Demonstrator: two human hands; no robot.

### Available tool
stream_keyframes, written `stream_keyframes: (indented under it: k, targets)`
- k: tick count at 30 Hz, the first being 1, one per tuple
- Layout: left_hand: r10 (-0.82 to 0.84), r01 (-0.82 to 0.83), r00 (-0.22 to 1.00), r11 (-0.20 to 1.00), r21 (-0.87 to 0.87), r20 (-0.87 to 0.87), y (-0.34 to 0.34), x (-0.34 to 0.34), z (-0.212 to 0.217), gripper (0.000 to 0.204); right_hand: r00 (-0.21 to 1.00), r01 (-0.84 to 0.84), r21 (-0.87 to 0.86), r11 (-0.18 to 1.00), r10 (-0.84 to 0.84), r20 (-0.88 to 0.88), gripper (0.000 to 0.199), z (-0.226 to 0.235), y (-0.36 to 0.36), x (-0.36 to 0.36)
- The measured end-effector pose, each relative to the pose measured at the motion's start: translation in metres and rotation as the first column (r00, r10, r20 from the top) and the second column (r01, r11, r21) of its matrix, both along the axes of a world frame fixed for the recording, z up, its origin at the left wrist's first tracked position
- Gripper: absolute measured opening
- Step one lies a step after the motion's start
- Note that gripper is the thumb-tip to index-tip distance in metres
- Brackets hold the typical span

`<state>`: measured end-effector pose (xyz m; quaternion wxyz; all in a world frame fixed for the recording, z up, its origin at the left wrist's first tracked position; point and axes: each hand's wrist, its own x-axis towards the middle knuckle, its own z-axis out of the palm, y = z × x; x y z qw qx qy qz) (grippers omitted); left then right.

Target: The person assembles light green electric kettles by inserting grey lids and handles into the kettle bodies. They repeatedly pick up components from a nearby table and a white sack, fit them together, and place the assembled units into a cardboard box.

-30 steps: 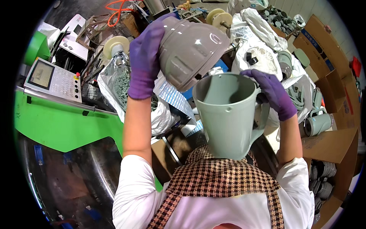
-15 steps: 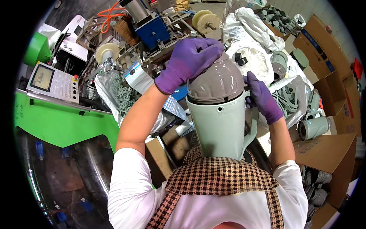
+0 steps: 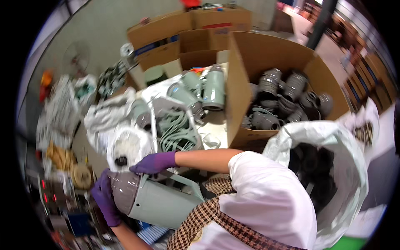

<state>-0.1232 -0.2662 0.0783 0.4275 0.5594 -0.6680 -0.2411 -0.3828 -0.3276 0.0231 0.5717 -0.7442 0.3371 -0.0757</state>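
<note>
A pale green jug (image 3: 164, 206) with a side handle (image 3: 187, 182) lies tilted against my checked apron, its glossy grey-brown domed top (image 3: 123, 191) pointing left. My left hand (image 3: 105, 199), in a purple glove, is closed round the end of the dome. My right hand (image 3: 156, 162), gloved the same, grips the dome's edge beside the top of the handle; its fingertips are partly hidden. Just beyond it stands a white bag (image 3: 132, 143) of pale parts with a small black piece (image 3: 121, 161) on top.
Several green jugs (image 3: 213, 89) and a bag of green handles (image 3: 177, 129) cover the table ahead. A cardboard box (image 3: 287, 50) of grey-brown domes stands at the right. Nearer is a white sack (image 3: 352, 166) of dark parts. Machinery (image 3: 79, 221) is at the lower left.
My view has swung to the right, bringing the box of domes and the sack into sight. The jug went from upright to tilted, and my right hand moved from the handle to the dome's edge.
</note>
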Motion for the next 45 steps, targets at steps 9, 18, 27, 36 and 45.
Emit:
stream_keyframes:
  k: [9,18,27,36,45]
  targets:
    - [-0.535,0.537,0.843,0.841,0.057,-0.056,-0.083,-0.138,-0.009,0.057,0.807,0.565,-0.241,0.789,-0.466,0.364,0.092,0.021,0.021,-0.071]
    - [-0.468,0.494,0.858,0.865,0.087,-0.214,-0.079,-0.186,0.023,0.039,0.536,0.257,0.418,0.871,-0.489,0.688,0.063,-0.025,-0.055,-0.104]
    - [-0.224,0.373,0.836,0.901,-0.220,0.502,-0.087,-0.062,-0.020,0.028,0.913,-0.111,0.565,0.817,-0.141,0.383,0.076,0.006,-0.068,-0.022]
    - [0.221,0.200,0.732,0.835,0.513,-0.645,0.108,0.172,-0.025,0.031,0.846,-0.393,-0.527,0.754,0.520,0.114,0.037,0.032,0.002,0.228]
    - [0.784,-0.583,0.481,0.620,0.525,-0.392,0.531,0.174,0.007,0.045,0.774,-0.432,0.100,0.897,0.311,0.551,0.026,-0.049,0.060,0.347]
